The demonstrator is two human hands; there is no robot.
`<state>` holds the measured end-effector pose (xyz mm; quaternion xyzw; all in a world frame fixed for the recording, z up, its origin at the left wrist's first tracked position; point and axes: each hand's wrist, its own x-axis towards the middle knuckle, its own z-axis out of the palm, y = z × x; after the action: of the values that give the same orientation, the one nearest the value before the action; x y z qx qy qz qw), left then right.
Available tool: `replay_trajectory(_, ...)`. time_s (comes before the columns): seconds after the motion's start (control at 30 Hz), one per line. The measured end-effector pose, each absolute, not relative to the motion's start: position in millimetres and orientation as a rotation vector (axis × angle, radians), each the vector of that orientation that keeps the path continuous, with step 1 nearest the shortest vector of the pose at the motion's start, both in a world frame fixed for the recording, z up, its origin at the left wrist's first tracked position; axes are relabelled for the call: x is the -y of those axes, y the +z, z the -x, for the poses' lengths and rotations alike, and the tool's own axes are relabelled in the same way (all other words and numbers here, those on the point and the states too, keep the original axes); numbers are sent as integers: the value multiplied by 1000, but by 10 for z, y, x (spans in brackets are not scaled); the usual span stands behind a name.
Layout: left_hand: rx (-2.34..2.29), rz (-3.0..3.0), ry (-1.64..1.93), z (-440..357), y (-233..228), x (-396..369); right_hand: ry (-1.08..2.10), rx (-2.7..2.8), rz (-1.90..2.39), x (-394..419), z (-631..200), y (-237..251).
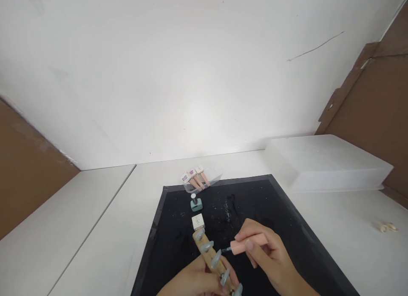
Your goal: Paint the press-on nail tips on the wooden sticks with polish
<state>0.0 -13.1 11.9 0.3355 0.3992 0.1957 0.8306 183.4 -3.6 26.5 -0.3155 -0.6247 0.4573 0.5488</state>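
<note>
My right hand (266, 255) pinches the pink handle of a nail polish brush (244, 245). Its bristle end touches or almost touches the tip of a pale grey-blue false nail (216, 259). That nail stands in a row of several on a wooden strip (208, 255), which the fingers of my left hand (199, 279) wrap around from below. Just beyond the strip's far end is a white square bottle (198, 221) with dark markings. Behind it, a small teal container (196, 204) has a dark stem with a round white top.
A black mat (251, 202) lies under the work. At its back edge, a clear tray (213, 177) holds pink-capped polish bottles (196, 181). On the right are a translucent white box (331, 164) and small beige rings (384, 227). A white wall (191, 75) rises behind.
</note>
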Motion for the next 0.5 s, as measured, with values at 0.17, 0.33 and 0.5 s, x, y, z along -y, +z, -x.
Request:
replay_trajectory(0.17, -948, -798, 390, -45, 117, 105, 1083, 1574, 663, 30, -1841, 346)
replay_trajectory(0.33, -953, -783, 396, -70, 102, 102, 1054, 1686, 714, 29, -1831, 375)
replay_trajectory(0.5, -969, -820, 368, -46, 89, 113, 1037, 1599, 864, 19, -1834, 258)
